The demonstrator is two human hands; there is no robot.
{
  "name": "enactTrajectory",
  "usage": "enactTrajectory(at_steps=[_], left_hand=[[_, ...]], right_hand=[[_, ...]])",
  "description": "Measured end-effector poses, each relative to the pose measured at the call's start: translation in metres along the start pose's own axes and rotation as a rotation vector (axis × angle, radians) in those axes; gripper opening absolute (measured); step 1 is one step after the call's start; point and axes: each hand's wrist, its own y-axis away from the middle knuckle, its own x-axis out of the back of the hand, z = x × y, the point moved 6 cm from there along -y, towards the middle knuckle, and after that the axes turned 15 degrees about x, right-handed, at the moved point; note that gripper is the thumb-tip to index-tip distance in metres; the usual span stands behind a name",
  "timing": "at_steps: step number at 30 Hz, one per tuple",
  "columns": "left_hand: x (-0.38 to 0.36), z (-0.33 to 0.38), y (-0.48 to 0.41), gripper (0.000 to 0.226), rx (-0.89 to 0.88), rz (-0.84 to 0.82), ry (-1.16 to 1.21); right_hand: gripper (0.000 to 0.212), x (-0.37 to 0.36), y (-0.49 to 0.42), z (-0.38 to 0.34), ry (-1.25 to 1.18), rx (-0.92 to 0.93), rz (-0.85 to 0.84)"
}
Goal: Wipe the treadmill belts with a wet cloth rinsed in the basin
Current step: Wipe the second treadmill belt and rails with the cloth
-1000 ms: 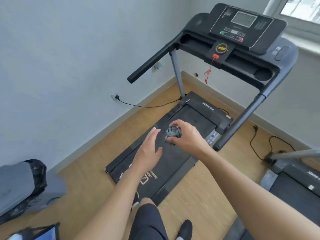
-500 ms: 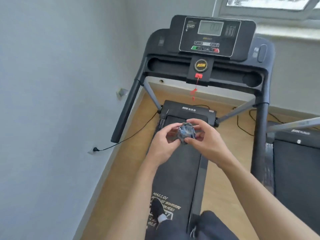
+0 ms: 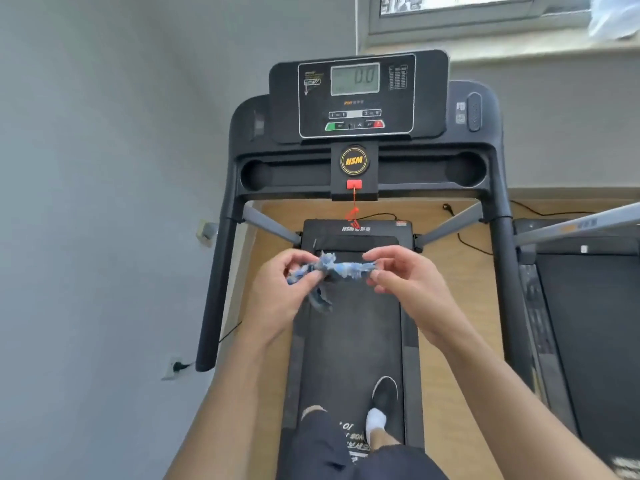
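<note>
Two hands hold one cloth over the front end of the nearer treadmill's belt.

Left side: the grey wall carries a lower socket (image 3: 174, 368) with a black plug in it, and an upper socket (image 3: 206, 232) just beside the left handrail (image 3: 215, 292).

Left hand (image 3: 277, 301): thumb and fingers are curled round one end of the cloth (image 3: 334, 270), grasping it. The cloth is blue-grey and twisted into a short rope that runs level from this hand to the other. A loose tail hangs below the left hand. The cloth is held clear of the belt (image 3: 349, 344), above its front edge and just behind the motor cover (image 3: 356, 230).

Centre: the console (image 3: 356, 95) stands upright at the head of the machine, and its display reads 0.0. A red safety key (image 3: 354, 184) sits under the round HSM badge, with its red cord hanging towards the motor cover. Near the belt's rear edge, right of centre, stands a dark shoe (image 3: 385, 396) with a white sock. Dark shorts fill the bottom of the view.

Right hand (image 3: 410, 289): thumb and forefinger pinch the other end of the cloth, and the remaining fingers are loosely bent.

Right side: black cables lie on the wooden floor (image 3: 453, 341). A second treadmill (image 3: 588, 323) stands alongside, well apart from both hands. A window (image 3: 450, 8) sits in the upper right corner.
</note>
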Motion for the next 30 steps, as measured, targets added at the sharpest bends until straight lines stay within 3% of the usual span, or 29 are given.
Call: enactTrajectory(at_steps=[4,8,12,15,19,24,27,30], left_hand=[[0.029,0.006,-0.014,0.014,-0.014,0.037,0.015],[0.045,0.01,-0.029,0.009,-0.013,0.059,-0.044],[0.045,0.017,-0.037,0.011,0.039,-0.046,0.081],[0.028,0.029,-0.032,0.017,0.082,-0.195,0.225],[0.0,0.044,-0.015,0.019,0.151,-0.321,0.418],[-0.029,0.047,0.004,0.025,0.278,-0.391,0.673],[-0.038,0.044,0.01,0.033,0.37,-0.421,0.862],[-0.043,0.041,0.016,0.037,0.408,-0.439,0.961]], right_hand=[[0.027,0.007,-0.017,-0.001,-0.043,-0.012,0.078],[0.029,0.027,-0.027,-0.008,0.078,0.029,0.146],[0.031,0.039,-0.022,-0.019,0.271,0.058,0.128],[0.031,0.038,-0.015,-0.021,0.287,0.055,0.147],[0.032,0.03,-0.003,0.004,-0.035,-0.127,0.331],[0.067,-0.036,0.018,0.036,-0.55,-0.484,0.11],[0.071,-0.046,0.021,0.03,-0.798,-0.509,0.026],[0.06,-0.041,0.02,0.023,-0.84,-0.465,0.04]])
